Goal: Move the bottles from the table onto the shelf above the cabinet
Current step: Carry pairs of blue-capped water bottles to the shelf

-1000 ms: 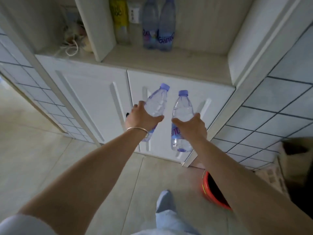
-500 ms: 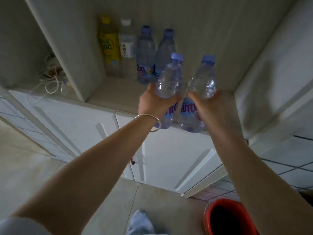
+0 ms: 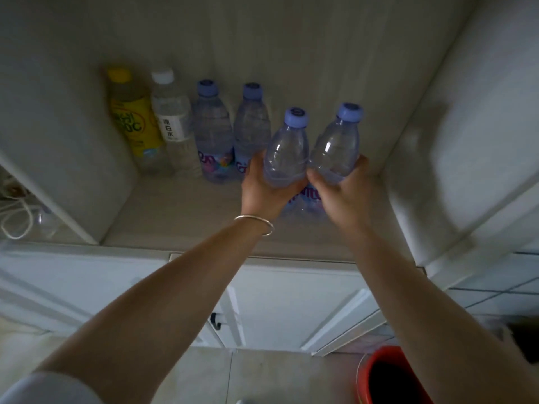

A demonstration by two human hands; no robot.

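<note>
My left hand [image 3: 262,191] grips a clear water bottle with a blue cap [image 3: 287,147]. My right hand [image 3: 342,193] grips a second bottle of the same kind [image 3: 335,144]. Both bottles stand upright, side by side, over the wooden shelf [image 3: 180,217] above the white cabinet [image 3: 285,304]; whether their bases touch the shelf is hidden by my hands. At the back of the shelf stand a yellow drink bottle [image 3: 131,121], a white-capped clear bottle [image 3: 172,123] and two blue-capped water bottles [image 3: 213,132] [image 3: 252,123].
A divider panel [image 3: 67,147] bounds the shelf on the left, with white cables [image 3: 17,217] beyond it. A side wall [image 3: 455,158] closes the right. A red bucket [image 3: 388,377] sits on the floor at lower right.
Both hands have carried their bottles up from in front of the cabinet doors and forward into the shelf bay, beside the bottles standing there.
</note>
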